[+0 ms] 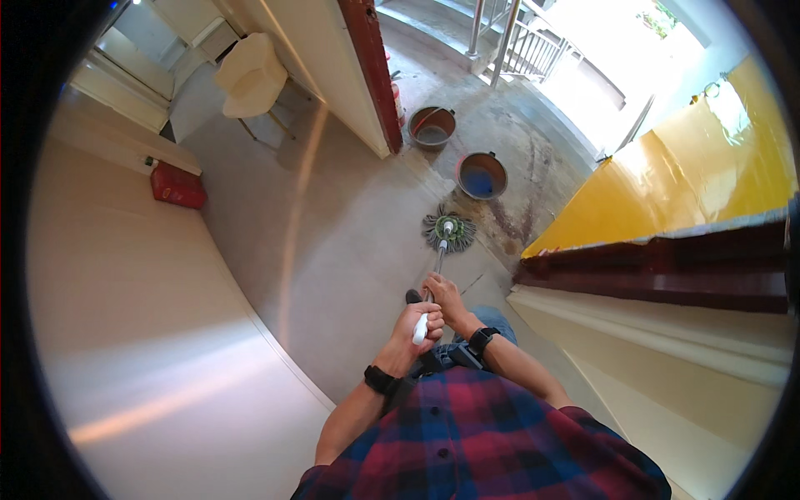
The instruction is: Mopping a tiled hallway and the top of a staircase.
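Observation:
A mop (442, 249) with a metal pole stretches out in front of me. My left hand (417, 328) is wrapped around the top of the pole, by its white end grip (420, 330). Slightly farther down, my right hand (444, 296) also grips the pole. The grey string mop head (462, 236), with a green centre, lies spread on the floor beside the doorway. Just beyond it stands a bucket (482, 176) with something blue inside. Another bucket (431, 129), its handle lying across the opening, is farther back near the door frame.
A red fire extinguisher (178, 186) is at the left wall. A cream chair (253, 81) stands farther back on the left. Past the dark red door frame (372, 75) are steps (425, 28) and metal railings (531, 50). A yellow panel (675, 169) borders the right side.

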`<action>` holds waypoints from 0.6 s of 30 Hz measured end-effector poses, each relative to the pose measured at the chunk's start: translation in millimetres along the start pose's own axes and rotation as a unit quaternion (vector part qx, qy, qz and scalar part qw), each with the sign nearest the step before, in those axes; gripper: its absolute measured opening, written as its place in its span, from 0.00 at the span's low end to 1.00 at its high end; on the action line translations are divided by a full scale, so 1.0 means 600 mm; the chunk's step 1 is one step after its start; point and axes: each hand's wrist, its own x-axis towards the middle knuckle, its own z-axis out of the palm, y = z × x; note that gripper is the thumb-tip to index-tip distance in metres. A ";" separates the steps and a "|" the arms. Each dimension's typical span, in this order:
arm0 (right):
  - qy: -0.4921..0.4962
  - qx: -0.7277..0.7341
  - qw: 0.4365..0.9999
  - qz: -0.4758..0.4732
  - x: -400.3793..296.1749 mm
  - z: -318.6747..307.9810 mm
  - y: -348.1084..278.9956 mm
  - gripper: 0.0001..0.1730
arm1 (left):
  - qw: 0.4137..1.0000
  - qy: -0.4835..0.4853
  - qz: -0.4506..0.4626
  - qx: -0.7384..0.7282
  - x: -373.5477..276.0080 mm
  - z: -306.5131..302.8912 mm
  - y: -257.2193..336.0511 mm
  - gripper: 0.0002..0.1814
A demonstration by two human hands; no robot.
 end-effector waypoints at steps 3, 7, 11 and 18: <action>-0.013 0.018 1.000 0.006 0.063 0.040 0.017 0.09 | 0.999 -0.023 0.003 -0.024 0.006 -0.002 0.063 0.11; -0.019 0.007 1.000 -0.016 0.154 0.074 0.035 0.10 | 0.998 -0.004 0.042 -0.040 0.009 0.021 0.140 0.11; -0.077 0.008 0.996 -0.034 0.233 0.089 0.049 0.11 | 0.994 -0.042 0.060 -0.080 0.027 0.018 0.207 0.10; -0.190 -0.046 0.977 -0.084 0.369 0.096 0.035 0.11 | 0.973 -0.113 0.067 -0.189 0.003 0.064 0.309 0.11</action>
